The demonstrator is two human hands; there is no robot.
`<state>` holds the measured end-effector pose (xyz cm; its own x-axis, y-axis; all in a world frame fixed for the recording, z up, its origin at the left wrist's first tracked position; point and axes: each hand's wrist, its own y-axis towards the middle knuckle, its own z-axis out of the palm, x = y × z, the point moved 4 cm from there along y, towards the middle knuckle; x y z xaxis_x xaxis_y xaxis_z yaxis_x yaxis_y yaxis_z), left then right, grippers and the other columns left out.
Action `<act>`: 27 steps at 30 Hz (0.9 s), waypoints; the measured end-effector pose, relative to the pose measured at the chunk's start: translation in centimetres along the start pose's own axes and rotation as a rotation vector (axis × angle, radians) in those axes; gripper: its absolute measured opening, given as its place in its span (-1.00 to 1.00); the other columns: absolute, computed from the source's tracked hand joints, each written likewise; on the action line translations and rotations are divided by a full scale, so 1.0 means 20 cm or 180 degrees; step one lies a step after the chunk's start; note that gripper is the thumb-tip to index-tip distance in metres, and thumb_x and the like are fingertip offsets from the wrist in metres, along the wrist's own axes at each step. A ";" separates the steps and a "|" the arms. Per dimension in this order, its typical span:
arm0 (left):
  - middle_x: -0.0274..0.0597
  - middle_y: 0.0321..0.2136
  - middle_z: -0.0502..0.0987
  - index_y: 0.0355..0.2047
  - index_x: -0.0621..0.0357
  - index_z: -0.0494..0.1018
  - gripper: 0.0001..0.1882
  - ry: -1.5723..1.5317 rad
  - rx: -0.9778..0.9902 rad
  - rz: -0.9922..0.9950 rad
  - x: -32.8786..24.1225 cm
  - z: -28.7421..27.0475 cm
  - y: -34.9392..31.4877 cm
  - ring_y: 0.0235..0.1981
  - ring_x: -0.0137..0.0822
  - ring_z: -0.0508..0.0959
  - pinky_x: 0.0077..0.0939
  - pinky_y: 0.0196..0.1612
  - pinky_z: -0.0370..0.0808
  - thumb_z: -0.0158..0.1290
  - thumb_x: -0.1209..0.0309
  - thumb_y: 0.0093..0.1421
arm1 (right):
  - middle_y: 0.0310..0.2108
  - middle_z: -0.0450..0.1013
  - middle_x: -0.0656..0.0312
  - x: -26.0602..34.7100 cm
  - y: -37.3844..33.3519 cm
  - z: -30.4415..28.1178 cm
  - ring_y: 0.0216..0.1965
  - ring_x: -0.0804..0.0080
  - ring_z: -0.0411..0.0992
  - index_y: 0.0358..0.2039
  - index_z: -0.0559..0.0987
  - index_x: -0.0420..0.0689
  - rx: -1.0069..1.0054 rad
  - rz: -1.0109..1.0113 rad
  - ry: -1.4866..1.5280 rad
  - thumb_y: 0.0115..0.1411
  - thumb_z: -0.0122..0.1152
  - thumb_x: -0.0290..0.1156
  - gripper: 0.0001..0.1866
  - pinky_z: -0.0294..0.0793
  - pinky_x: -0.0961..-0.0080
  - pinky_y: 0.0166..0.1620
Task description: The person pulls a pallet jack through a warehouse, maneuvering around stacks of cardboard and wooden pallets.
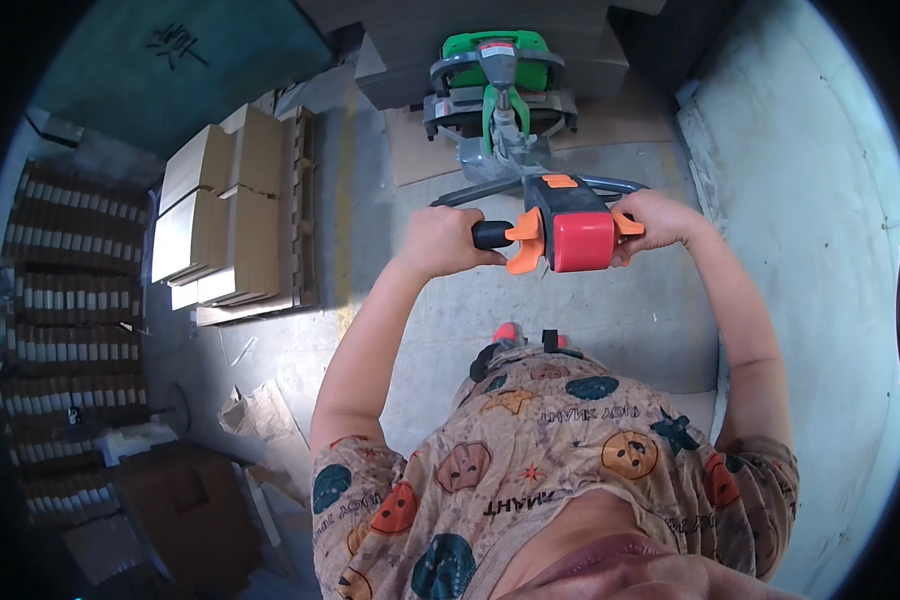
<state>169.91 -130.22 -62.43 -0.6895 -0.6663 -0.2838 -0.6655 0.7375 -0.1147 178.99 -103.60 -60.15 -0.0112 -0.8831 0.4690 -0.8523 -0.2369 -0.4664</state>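
In front of me stands an electric pallet truck with a green and grey body (528, 76). Its steering handle (556, 190) reaches back toward me and ends in a control head with a red end button (583, 242). Orange thumb levers (526, 245) sit on both sides of the button. My left hand (444, 240) is wrapped round the black grip on the left, beside the lever. On the other side, my right hand (658, 222) closes round the right grip, with its fingers by the orange lever. Both grips are partly hidden by my hands.
Left of the truck, flat cardboard stacks (220, 205) lie on a wooden pallet (298, 220). Rows of stacked cartons (75, 295) line the far left. Large cardboard (400, 60) stands behind the truck. A pale wall (810, 180) runs close on my right; torn cardboard (267, 420) lies on the floor.
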 end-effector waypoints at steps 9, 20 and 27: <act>-0.22 -0.62 0.54 -0.54 -0.01 0.53 -0.63 -0.0100 -0.0397 -0.0035 -0.13 -0.13 -0.06 -0.51 -0.10 0.57 -0.26 -0.41 0.48 0.30 0.02 -0.22 | -0.48 0.54 0.16 0.01 -0.12 -0.10 -0.36 0.15 0.50 -0.44 0.62 -0.04 -0.0058 -0.0264 -0.0396 -0.27 0.47 0.11 -0.48 0.42 0.29 -0.29; -0.23 -0.67 0.53 -0.59 0.00 0.54 -0.64 -0.0112 -0.0456 -0.0035 -0.18 -0.21 -0.17 -0.56 -0.13 0.56 -0.29 -0.43 0.47 0.32 0.03 -0.23 | -0.55 0.53 0.15 0.11 -0.23 -0.08 -0.41 0.12 0.51 -0.52 0.60 -0.10 -0.0136 -0.0310 -0.0357 -0.26 0.45 0.16 -0.45 0.44 0.28 -0.34; -0.23 -0.73 0.49 -0.66 -0.01 0.49 -0.79 -0.0099 -0.1086 0.0248 -0.09 -0.13 -0.17 -0.65 -0.13 0.53 -0.30 -0.55 0.45 0.27 0.23 -0.27 | -0.59 0.49 0.09 0.11 -0.16 -0.02 -0.45 0.08 0.49 -0.56 0.56 -0.16 -0.0239 -0.0475 -0.0350 -0.28 0.46 0.17 -0.41 0.41 0.26 -0.38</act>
<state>172.66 -131.83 -59.05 -0.7366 -0.6019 -0.3085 -0.6719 0.7034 0.2318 181.60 -104.64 -57.33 0.1720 -0.8803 0.4421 -0.8769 -0.3413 -0.3386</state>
